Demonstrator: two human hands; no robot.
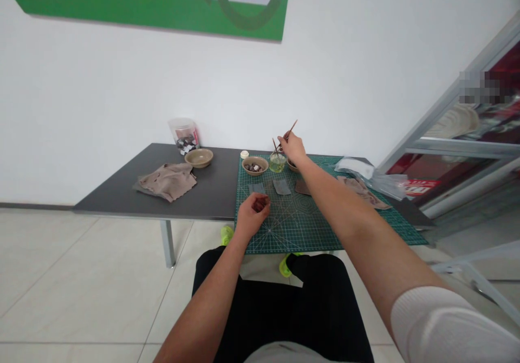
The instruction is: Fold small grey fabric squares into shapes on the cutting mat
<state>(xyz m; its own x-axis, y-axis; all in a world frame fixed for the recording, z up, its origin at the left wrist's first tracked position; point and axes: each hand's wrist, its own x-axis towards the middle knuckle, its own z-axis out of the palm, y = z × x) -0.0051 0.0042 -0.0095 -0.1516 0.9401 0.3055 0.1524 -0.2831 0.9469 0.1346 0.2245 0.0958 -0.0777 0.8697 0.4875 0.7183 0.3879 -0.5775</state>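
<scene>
My right hand (293,147) reaches out over the far side of the green cutting mat (284,227). It grips a thin stick-like brush (293,127), whose lower end points toward a small glass jar (277,163) of yellowish-green liquid. A second thin stick (275,146) leans in that jar. My left hand (252,212) is curled closed above the mat's near left part. Something dark shows inside its fingers, too unclear to name. Beyond it lie small flat pieces: a grey one (281,187), another grey one (256,188) and a brown one (302,187).
A bowl (255,172) of dark and white chips stands left of the jar; another is partly behind my right arm. Farther left are an empty bowl (199,158), a clear tub (184,137) and a brown cloth (168,181). Plastic bags (382,180) and another cloth (361,189) lie right.
</scene>
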